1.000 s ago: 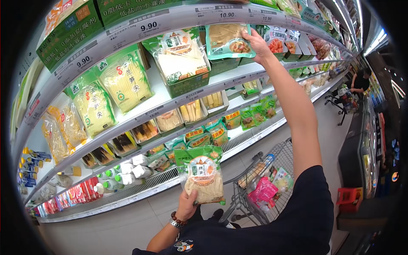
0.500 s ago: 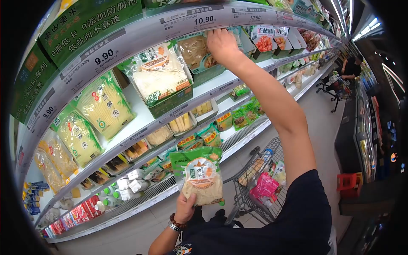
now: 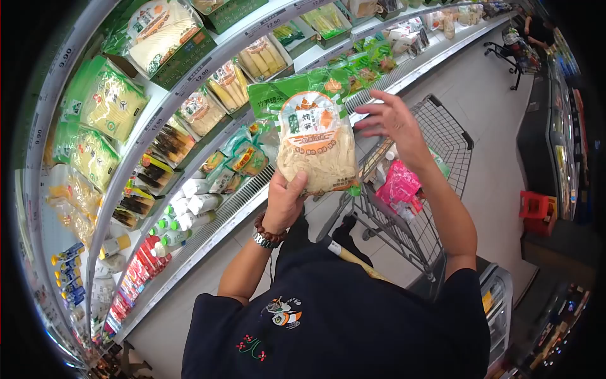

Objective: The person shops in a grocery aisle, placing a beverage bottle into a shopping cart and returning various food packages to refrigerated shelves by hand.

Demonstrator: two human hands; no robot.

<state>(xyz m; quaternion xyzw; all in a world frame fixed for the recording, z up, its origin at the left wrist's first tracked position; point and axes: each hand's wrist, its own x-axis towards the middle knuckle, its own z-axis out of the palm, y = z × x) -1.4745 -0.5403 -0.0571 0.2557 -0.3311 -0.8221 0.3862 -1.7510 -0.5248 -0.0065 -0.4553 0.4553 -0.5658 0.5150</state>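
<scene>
My left hand (image 3: 285,197) grips the lower left corner of a bag of bamboo shoots (image 3: 317,140), thumb on the front. The bag is clear with a green top and a white label, held upright in front of my chest. To the right of it, my right hand (image 3: 394,126) hovers in the air with fingers apart and nothing in them. Its fingertips are near the bag's right edge. Below that hand is a shopping cart (image 3: 456,140) with a pink package (image 3: 402,183) inside.
Refrigerated shelves (image 3: 183,82) with packaged foods curve along the left, with white bottles (image 3: 197,211) low down. A red stool (image 3: 535,208) stands at the right. Farther along the aisle are a person (image 3: 538,28) and another cart (image 3: 510,55).
My right hand has come down from the upper shelf, empty, to beside the bag. The bag has risen in my left hand. My view has tilted down toward my body and the cart.
</scene>
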